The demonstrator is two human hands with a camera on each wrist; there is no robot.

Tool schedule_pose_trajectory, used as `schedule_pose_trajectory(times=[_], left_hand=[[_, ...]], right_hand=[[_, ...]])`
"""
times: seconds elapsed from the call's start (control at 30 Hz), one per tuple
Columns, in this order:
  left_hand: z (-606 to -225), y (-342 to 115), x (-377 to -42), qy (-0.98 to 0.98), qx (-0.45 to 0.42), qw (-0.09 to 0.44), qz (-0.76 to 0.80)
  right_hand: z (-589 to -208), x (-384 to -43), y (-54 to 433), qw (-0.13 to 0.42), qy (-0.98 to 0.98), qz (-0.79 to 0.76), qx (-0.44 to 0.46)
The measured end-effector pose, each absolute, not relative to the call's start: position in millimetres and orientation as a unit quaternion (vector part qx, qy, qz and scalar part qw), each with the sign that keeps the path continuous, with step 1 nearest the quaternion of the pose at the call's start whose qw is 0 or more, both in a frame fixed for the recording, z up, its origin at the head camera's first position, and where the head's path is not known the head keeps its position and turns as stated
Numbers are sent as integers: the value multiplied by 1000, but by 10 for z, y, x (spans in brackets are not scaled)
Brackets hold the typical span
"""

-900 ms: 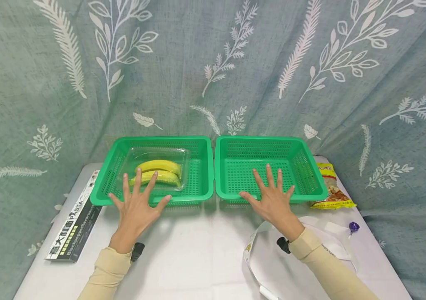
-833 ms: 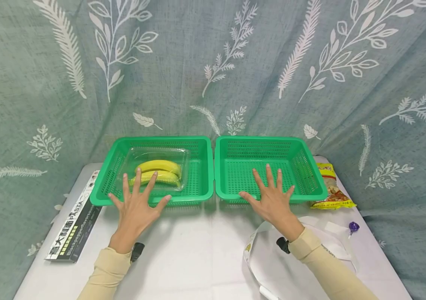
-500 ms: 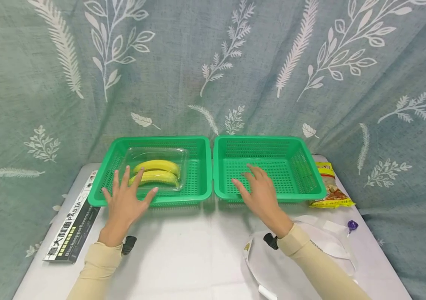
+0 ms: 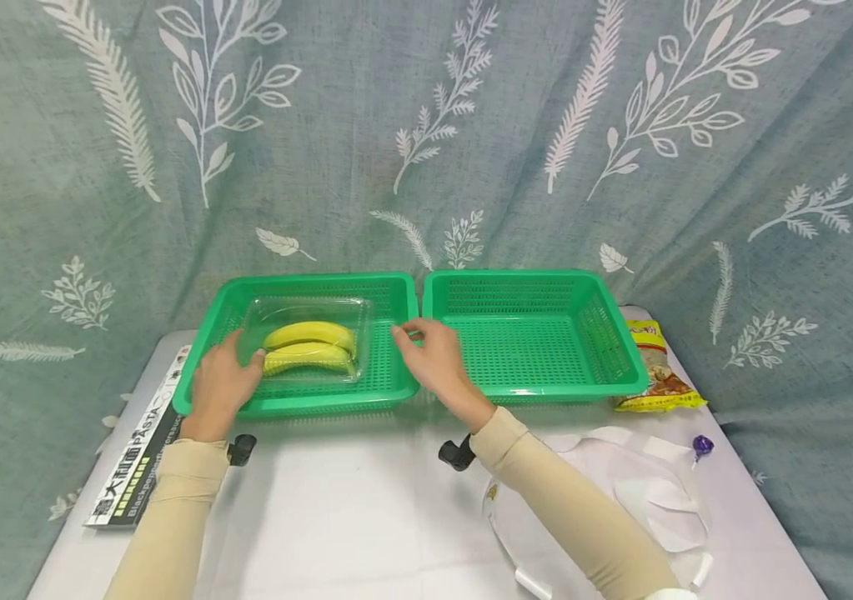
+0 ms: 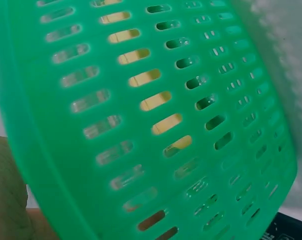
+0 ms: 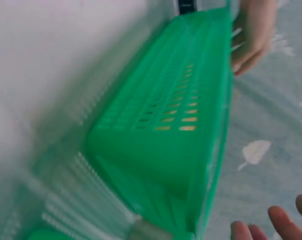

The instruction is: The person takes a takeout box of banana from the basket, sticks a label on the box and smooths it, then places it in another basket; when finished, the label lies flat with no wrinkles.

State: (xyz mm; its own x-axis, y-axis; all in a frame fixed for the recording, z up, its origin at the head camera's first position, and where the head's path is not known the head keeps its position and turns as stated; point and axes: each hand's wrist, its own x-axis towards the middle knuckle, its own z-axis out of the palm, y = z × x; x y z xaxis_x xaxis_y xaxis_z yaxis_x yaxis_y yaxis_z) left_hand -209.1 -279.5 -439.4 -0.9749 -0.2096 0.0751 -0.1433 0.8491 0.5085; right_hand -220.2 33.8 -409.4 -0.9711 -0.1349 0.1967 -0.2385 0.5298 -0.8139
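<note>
In the head view, two yellow bananas [image 4: 310, 335] lie in a clear plastic container [image 4: 361, 312] inside the left green basket [image 4: 328, 405]. My left hand [image 4: 220, 377] reaches over that basket's left side. Its thumb and fingers stand apart at the container's left end; whether they touch it I cannot tell. My right hand [image 4: 435, 353] hovers over the same basket's right rim, fingers loosely bent and holding nothing. In the right wrist view, fingertips [image 6: 283, 222] show spread beside the basket wall [image 6: 151, 155]. The left wrist view shows mostly basket wall [image 5: 141, 150], with yellow through its slots.
A second green basket [image 4: 546, 390] stands to the right. A yellow food packet [image 4: 659, 367] lies beyond it, with a purple lollipop [image 4: 702, 445] nearby. A pasta box [image 4: 137, 458] lies at the left. A white strap [image 4: 504, 533] is on the white table [image 4: 336, 517].
Both hands have left their spread poses. My left hand has moved left to the container's end; my right hand has swung left from the right basket to the left basket's rim.
</note>
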Motion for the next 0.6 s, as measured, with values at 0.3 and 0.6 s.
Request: schedule_pose_trajectory(times=[0.3, 0.6], left_hand=[[-4502, -2807, -2157, -956, 116, 40, -265], [-4479, -2814, -2212, -954, 137, 32, -265]], right_hand=[[-4191, -2359, -100, -61, -882, 461, 74], [-4300, -2472, -257, -200, -849, 489, 25]])
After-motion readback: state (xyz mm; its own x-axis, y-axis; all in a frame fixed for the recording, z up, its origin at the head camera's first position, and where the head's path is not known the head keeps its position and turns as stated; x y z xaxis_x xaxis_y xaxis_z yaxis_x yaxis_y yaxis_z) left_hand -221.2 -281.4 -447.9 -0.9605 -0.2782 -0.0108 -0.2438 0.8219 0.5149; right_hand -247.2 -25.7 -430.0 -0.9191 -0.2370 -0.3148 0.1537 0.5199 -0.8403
